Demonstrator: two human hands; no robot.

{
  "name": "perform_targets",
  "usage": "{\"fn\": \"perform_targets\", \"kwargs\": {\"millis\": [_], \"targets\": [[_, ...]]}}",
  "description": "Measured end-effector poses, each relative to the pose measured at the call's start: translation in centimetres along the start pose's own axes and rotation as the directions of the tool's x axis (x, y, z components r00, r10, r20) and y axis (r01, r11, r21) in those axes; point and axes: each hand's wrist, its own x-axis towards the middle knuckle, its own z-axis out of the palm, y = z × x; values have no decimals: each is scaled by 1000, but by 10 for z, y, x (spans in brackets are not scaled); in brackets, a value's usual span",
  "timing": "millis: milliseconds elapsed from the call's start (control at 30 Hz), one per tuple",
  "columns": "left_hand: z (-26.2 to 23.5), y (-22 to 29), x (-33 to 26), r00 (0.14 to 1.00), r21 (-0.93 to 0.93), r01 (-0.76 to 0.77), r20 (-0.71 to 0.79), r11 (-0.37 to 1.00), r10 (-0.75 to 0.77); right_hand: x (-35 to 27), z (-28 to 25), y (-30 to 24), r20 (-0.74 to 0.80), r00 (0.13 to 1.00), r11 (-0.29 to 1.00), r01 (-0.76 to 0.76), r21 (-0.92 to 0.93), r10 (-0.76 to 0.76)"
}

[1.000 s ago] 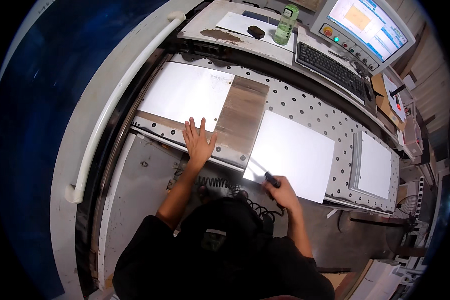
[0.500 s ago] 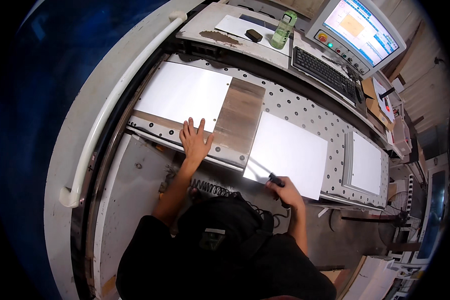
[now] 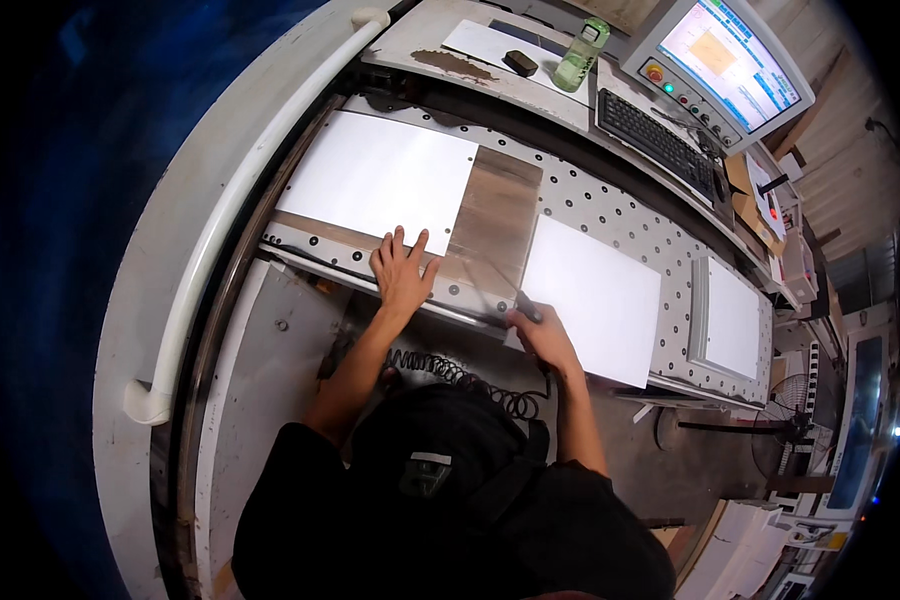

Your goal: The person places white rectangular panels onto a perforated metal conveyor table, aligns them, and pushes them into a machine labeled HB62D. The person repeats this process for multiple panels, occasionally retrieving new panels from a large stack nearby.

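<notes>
My left hand point(image 3: 402, 278) lies flat with fingers spread, its fingertips at the near edge of a white sheet point(image 3: 385, 180). That sheet rests on a brown, worn board point(image 3: 502, 210) on the machine table. In my closed right hand point(image 3: 547, 338) is a black air blow gun point(image 3: 528, 307). Its thin nozzle, blurred by motion, points up and left over the bare brown part of the board. A black coiled hose point(image 3: 425, 362) hangs below the table edge towards that hand. Another white sheet point(image 3: 600, 305) lies just right of the board.
Farther right on the dotted table point(image 3: 610, 218) sits a stack of white sheets point(image 3: 732, 320). Along the back ledge stand a green bottle point(image 3: 581, 55), a keyboard point(image 3: 655, 145) and a control screen point(image 3: 720, 60). A white rail point(image 3: 240, 190) curves along the left.
My right hand has moved left and up with the air blow gun, its nozzle shifting from the right-hand white sheet to the brown board. My left hand stays by its sheet. The view has shifted slightly.
</notes>
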Motion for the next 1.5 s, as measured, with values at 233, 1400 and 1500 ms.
{"fn": "perform_targets", "kwargs": {"millis": [233, 1400, 1500], "targets": [[5, -7, 0, 998, -33, 31, -48, 999, -32, 57, 31, -9, -155, 988, 984, 30, 176, -3], [-164, -117, -49, 643, -376, 766, 460, 522, -613, 217, 114, -22, -133, 676, 589, 508, -628, -725], [-165, -155, -20, 610, -346, 788, 329, 509, -721, 212, 111, -24, -130, 672, 583, 510, -633, -729]]}}
